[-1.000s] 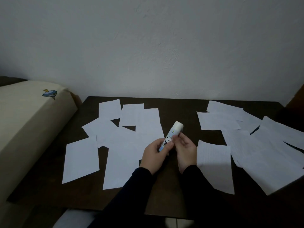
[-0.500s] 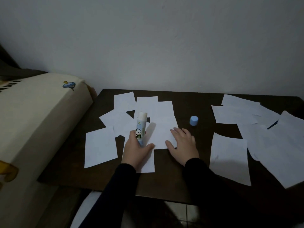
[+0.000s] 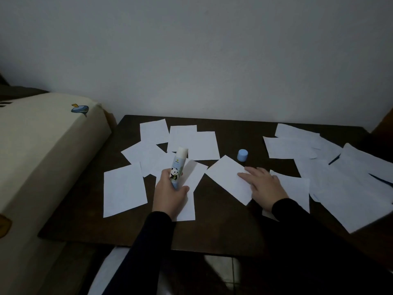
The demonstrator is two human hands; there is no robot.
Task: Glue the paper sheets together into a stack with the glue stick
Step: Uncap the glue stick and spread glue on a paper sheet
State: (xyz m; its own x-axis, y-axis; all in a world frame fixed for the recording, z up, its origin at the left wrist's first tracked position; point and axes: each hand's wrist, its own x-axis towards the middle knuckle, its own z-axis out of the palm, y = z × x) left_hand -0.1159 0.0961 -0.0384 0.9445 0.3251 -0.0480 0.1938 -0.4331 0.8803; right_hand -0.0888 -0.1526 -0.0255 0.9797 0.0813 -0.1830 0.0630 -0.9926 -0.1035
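My left hand (image 3: 170,192) grips an uncapped glue stick (image 3: 178,165) with a panda label, its white tip pointing up and away. Its light blue cap (image 3: 242,155) stands on the dark table (image 3: 219,228) behind my right hand. My right hand (image 3: 263,184) lies flat with straight fingers on the right edge of a tilted white paper sheet (image 3: 227,177) at the table's middle. Several other white sheets (image 3: 123,188) lie scattered on the left, partly overlapping.
More white sheets (image 3: 348,188) lie overlapped on the table's right side. A cream padded piece of furniture (image 3: 42,150) with a small blue print stands close against the table's left edge. A pale wall rises right behind the table.
The cap came off the glue stick and stands on the table. My right hand slid a sheet from the left pile to the middle, turning it. The glue stick stays in my left hand.
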